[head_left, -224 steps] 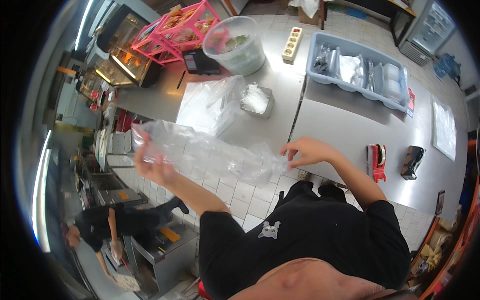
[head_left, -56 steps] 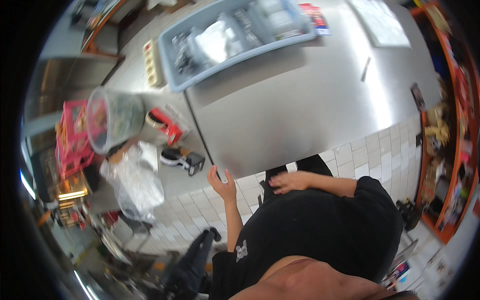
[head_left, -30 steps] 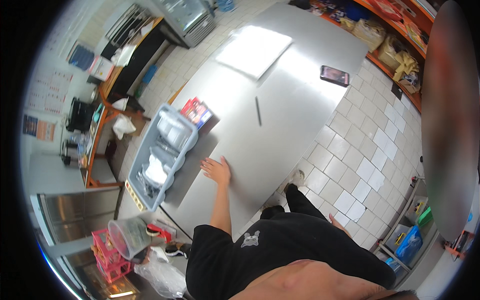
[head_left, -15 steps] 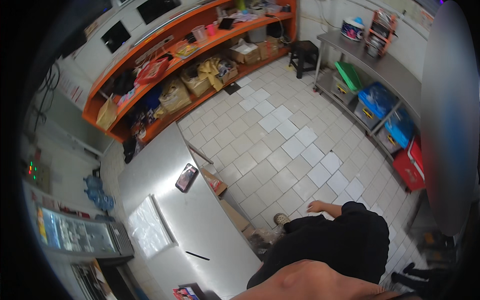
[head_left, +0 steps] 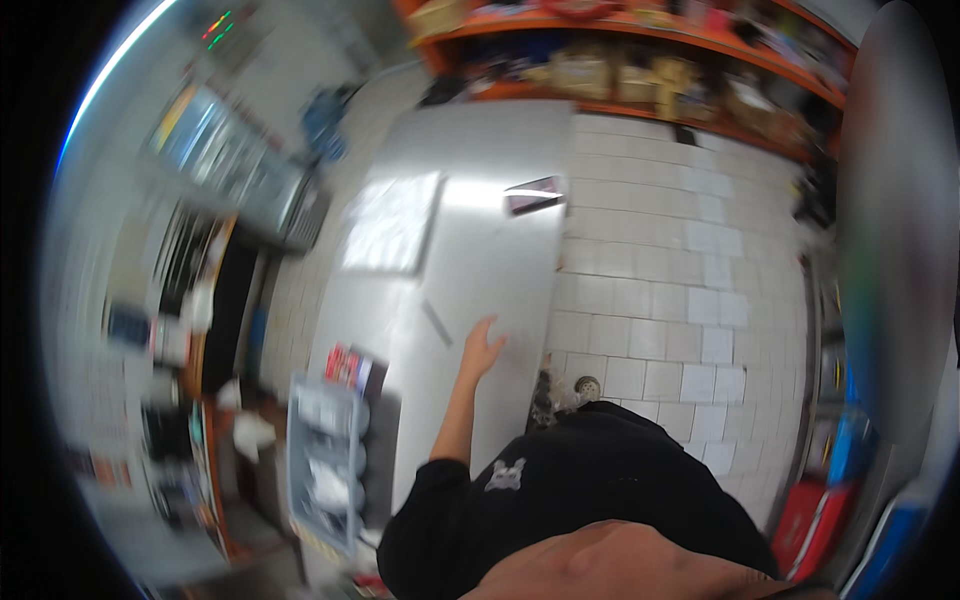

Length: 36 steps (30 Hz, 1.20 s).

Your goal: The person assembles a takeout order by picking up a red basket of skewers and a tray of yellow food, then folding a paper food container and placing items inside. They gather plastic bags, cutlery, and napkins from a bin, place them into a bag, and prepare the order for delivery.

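Observation:
My left hand (head_left: 483,347) reaches over the steel table (head_left: 500,270), fingers apart and nothing in it. Just to its left lies a thin dark stick-like thing (head_left: 437,323), too blurred to name. Farther off, a flat stack of clear plastic sheets or bags (head_left: 392,222) rests on the tabletop. A phone (head_left: 533,195) lies near the table's right edge. Closer to me on the left are a small red printed box (head_left: 347,366) and a grey plastic crate (head_left: 328,387) with pale things inside. My right hand is out of sight.
Orange shelves (head_left: 640,115) with boxes and bags stand beyond the table. A glass-front display fridge (head_left: 225,150) and blue water bottles (head_left: 325,125) are at the left. At the lower right stand a red cool box (head_left: 808,520) and a blue container (head_left: 853,450).
The view has swung left, bringing the grey crate into sight. My left hand has come into view over the table, and my right hand has gone out of view.

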Available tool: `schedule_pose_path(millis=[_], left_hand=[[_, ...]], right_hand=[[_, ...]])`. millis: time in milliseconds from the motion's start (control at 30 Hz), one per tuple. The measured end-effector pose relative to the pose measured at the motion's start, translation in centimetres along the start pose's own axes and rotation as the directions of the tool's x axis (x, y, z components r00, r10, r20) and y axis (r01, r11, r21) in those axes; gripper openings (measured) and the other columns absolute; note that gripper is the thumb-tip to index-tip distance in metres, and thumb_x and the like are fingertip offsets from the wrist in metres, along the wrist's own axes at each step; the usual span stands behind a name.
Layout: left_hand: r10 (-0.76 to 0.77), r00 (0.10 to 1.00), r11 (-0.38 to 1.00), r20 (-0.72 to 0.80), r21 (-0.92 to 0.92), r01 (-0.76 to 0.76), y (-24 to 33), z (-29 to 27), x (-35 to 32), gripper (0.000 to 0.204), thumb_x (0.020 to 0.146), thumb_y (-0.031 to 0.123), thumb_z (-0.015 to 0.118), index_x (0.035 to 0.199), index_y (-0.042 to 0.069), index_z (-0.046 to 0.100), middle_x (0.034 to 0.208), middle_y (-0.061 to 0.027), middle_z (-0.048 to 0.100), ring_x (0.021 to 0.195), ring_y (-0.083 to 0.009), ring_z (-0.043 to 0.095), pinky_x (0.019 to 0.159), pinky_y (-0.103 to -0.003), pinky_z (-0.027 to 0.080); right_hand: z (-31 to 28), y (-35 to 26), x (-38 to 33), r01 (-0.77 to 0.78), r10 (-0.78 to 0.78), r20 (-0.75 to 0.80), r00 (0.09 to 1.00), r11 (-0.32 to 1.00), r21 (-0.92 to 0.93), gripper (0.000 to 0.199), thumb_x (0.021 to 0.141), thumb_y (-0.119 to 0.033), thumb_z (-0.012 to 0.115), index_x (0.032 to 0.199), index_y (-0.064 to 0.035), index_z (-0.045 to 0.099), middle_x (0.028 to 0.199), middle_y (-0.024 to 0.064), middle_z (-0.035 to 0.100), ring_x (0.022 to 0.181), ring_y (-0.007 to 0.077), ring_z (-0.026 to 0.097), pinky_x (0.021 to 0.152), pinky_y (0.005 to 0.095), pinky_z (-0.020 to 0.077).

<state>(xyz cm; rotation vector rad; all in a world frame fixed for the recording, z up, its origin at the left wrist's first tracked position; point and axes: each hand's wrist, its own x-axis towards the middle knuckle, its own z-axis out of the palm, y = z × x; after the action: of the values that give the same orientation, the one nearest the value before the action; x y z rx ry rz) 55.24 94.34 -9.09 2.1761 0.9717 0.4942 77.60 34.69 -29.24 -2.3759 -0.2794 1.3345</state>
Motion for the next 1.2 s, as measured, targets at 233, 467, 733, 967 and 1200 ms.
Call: schedule_pose_path(millis=[233, 467, 733, 967, 1200], left_hand=[[-0.221, 0.671, 0.895, -0.708, 0.126, 0.428, -7.6, -5.8, -8.1, 0.057, 0.084, 0.023, 0.061, 0.132, 0.001, 0.039, 0.137, -0.0217, 0.038, 0.129, -0.0368, 0.034, 0.106, -0.044, 0.028], [-0.460, 0.719, 0.588, -0.521, 0.427, 0.687, -4.6, 1.0, -13.9, 0.064, 0.087, 0.041, 0.053, 0.135, 0.002, 0.035, 0.141, -0.0218, 0.033, 0.131, -0.0386, 0.029, 0.105, -0.057, 0.021], [-0.530, 0.780, 0.825, -0.332, -0.415, 0.384, -3.6, -3.8, -10.9, 0.024, 0.086, 0.026, 0.062, 0.101, 0.007, 0.067, 0.089, -0.0064, 0.069, 0.084, -0.0160, 0.064, 0.079, -0.030, 0.049], [-0.564, 0.575, 0.698, -0.593, 0.029, 0.715, -9.3, -6.1, -0.8, 0.038, 0.084, 0.036, 0.062, 0.105, 0.005, 0.057, 0.098, -0.0111, 0.058, 0.093, -0.0289, 0.058, 0.075, -0.040, 0.047], [-0.685, 0.398, 0.450, -0.610, 0.075, 0.890, -7.9, -1.0, 5.8, 0.025, 0.084, 0.025, 0.055, 0.089, 0.000, 0.055, 0.096, -0.0170, 0.057, 0.091, -0.0343, 0.057, 0.075, -0.045, 0.046]], right_hand=[[-6.1, -12.6, 5.2, -0.053, 0.039, 0.050, 0.998, 0.946, 0.320, 0.046, 0.085, -0.036, 0.058, 0.122, -0.0094, 0.051, 0.103, 0.0078, 0.065, 0.092, 0.0256, 0.062, 0.075, 0.0458, 0.0444], [-10.5, -22.4, 8.3, 0.040, -0.041, 0.004, 0.999, 0.976, 0.214, 0.047, 0.087, -0.039, 0.054, 0.126, -0.0139, 0.050, 0.111, 0.0079, 0.063, 0.097, 0.0253, 0.061, 0.074, 0.0482, 0.0415], [-8.5, -37.3, 8.2, 0.314, -0.327, 0.069, 0.943, 0.937, 0.152, 0.040, 0.089, -0.035, 0.055, 0.122, -0.0116, 0.055, 0.108, 0.0062, 0.065, 0.095, 0.0174, 0.061, 0.074, 0.0343, 0.0435], [-5.3, -55.3, 9.7, 0.741, -0.763, 0.186, 0.619, 0.646, 0.185, 0.026, 0.085, -0.017, 0.062, 0.109, -0.0062, 0.062, 0.109, 0.0071, 0.065, 0.100, 0.0194, 0.060, 0.084, 0.0348, 0.0445], [-7.0, -72.4, 15.3, 0.964, -0.948, 0.188, 0.259, 0.241, -0.113, 0.024, 0.078, -0.006, 0.066, 0.102, -0.0027, 0.064, 0.105, 0.0121, 0.064, 0.102, 0.0256, 0.059, 0.090, 0.0349, 0.0450]])
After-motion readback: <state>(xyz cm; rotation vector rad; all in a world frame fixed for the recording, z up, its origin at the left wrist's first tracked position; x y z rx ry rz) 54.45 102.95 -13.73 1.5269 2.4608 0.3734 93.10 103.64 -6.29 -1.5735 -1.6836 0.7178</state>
